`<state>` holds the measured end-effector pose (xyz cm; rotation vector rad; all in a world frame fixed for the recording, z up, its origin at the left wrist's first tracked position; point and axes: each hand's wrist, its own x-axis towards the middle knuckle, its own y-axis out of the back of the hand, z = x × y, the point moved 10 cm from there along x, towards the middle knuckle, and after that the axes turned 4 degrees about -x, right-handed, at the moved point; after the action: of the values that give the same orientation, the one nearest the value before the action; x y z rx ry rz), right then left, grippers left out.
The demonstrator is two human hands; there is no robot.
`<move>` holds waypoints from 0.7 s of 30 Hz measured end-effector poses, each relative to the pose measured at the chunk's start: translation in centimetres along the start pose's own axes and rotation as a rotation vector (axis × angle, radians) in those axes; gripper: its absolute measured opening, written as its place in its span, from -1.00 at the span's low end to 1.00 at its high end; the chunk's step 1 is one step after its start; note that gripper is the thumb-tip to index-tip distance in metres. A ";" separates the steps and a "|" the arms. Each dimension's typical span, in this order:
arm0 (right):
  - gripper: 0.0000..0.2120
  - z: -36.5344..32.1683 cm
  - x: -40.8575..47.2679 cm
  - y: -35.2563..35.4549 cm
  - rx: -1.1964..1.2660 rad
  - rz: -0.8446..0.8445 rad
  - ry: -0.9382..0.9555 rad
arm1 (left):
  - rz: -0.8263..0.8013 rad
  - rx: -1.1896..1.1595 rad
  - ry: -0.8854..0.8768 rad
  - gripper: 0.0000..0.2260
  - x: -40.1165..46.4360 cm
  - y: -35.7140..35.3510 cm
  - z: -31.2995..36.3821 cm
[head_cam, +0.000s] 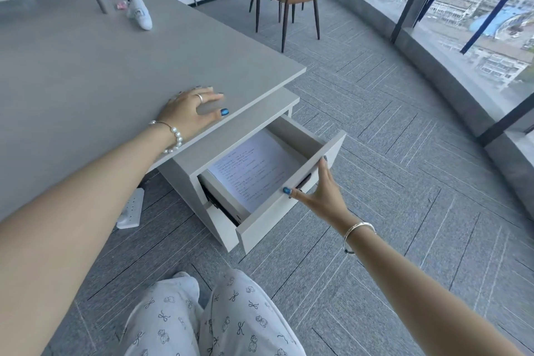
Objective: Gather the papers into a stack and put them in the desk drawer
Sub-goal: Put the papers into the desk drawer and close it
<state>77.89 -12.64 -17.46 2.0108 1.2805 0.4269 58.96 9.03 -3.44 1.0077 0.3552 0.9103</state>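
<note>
Papers (pixel 254 170) lie in a printed stack inside the open desk drawer (pixel 291 196), just beyond the fingertips of the person's right hand (pixel 318 191). On the grey desk (pixel 86 72) above, the left hand (pixel 193 110) rests flat with fingers spread, holding nothing, its thumb near the desktop edge. Right-hand fingers curl over the drawer front at the dark handle (pixel 303 182), thumb on the top rim. A white shoe (pixel 140 11) sits well beyond the left fingers
</note>
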 end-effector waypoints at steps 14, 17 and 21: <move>0.21 -4.2 6.2 -4.1 0.059 0.030 0.061 | 0.050 0.022 -0.008 -0.59 0.4 0.2 -0.2; 0.18 -5.3 7.7 -5.2 0.086 0.039 0.057 | 0.043 0.044 -0.013 -0.60 0.5 0.0 -0.2; 0.14 -6.3 9.5 -6.0 0.082 0.048 0.034 | 0.033 0.058 -0.019 -0.60 0.5 -0.1 -0.2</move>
<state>74.52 -0.20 -18.17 2.1149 1.2921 0.4393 59.20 9.51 -3.56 1.0773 0.3520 0.9242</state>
